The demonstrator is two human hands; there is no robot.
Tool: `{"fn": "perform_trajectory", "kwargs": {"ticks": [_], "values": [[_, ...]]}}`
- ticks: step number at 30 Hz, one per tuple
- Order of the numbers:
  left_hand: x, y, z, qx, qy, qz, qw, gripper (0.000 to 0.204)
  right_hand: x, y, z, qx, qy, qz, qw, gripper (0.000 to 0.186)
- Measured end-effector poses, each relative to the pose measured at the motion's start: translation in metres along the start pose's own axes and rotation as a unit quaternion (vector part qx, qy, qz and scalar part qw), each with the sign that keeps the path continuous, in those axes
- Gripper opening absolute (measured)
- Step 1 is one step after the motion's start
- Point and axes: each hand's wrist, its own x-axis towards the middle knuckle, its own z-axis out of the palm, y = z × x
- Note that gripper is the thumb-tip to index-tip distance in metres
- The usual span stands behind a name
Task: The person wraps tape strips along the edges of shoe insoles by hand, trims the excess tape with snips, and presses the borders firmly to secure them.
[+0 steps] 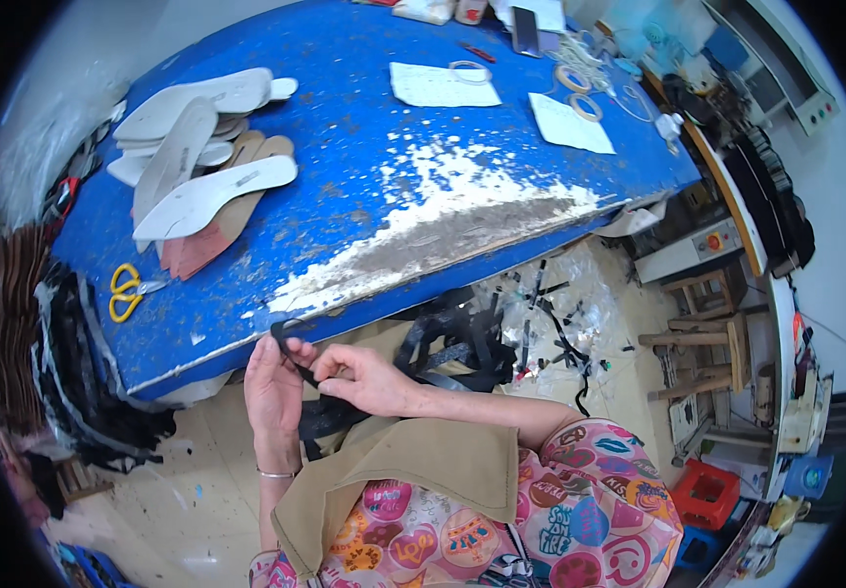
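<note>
Just off the front edge of the worn blue table (335, 127), my two hands work close together on a narrow black strip (280, 335). My left hand (274, 384) is raised upright, its thumb and fingers closed on the strip's upper part. Close beside it, my right hand (369, 380) pinches the strip lower down, with the fingers curled in. Where the strip ends is hidden behind the fingers. A tan piece of fabric (413, 446) lies across my lap, below the hands.
White insoles (217, 196) lie piled on the table's left, near yellow-handled scissors (125, 292). Paper sheets (445, 86), tape rolls (585, 107) and a phone (525, 31) are at the back. Black strips (80, 363) hang at left; black scraps (457, 338) lie below the table edge. Wooden stools (702, 353) stand right.
</note>
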Motion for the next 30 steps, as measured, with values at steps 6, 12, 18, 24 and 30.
{"fn": "perform_trajectory", "kwargs": {"ticks": [6, 12, 18, 24, 30], "values": [[0.011, 0.006, 0.014, 0.02, 0.008, -0.009, 1.0, 0.028, -0.009, -0.012, -0.015, -0.015, 0.038, 0.111, 0.993, 0.013], [0.009, 0.011, 0.017, 0.064, 0.023, 0.032, 0.997, 0.035, -0.008, -0.013, -0.018, 0.003, -0.014, 0.157, 0.987, 0.013], [0.007, 0.017, 0.016, 0.055, 0.007, 0.028, 0.998, 0.037, -0.007, -0.015, -0.014, -0.036, -0.074, 0.207, 0.975, 0.014], [0.013, 0.011, 0.001, -0.24, -0.133, -0.109, 0.956, 0.034, -0.005, -0.016, -0.021, -0.186, -0.05, 0.087, 0.977, 0.01], [0.014, -0.002, 0.002, -0.361, -0.28, -0.22, 0.862, 0.026, 0.006, -0.031, -0.038, -0.142, 0.051, 0.026, 0.988, 0.01]]}}
